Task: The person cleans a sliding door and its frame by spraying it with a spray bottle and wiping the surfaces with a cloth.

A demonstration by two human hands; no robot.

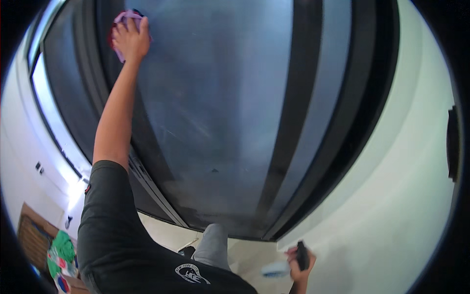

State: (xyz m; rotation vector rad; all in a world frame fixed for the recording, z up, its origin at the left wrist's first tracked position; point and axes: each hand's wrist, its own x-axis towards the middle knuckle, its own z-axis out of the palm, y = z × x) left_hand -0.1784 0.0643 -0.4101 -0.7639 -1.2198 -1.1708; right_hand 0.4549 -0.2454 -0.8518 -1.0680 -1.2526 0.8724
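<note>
High on a dark-framed glass panel (pixel 210 98), my left hand (pixel 131 39) presses a pink and red cloth (pixel 120 51) flat against the surface, fingers spread over it. The left arm is stretched far up. Low on the right, my right hand (pixel 299 264) is wrapped round what looks like a spray bottle (pixel 302 256). Its dark head stands up from the hand, and a blurred clear and blue part (pixel 275 269) shows beside it. Faint streaks and a hazy film mark the glass.
A pale wall (pixel 391 196) curves along the right, with a dark fixture (pixel 452 147) at its edge. Black vertical frame bars (pixel 293 98) border the glass. At lower left are a brown wooden piece (pixel 34 240), green cloth (pixel 62 245) and a cardboard box (pixel 76 285).
</note>
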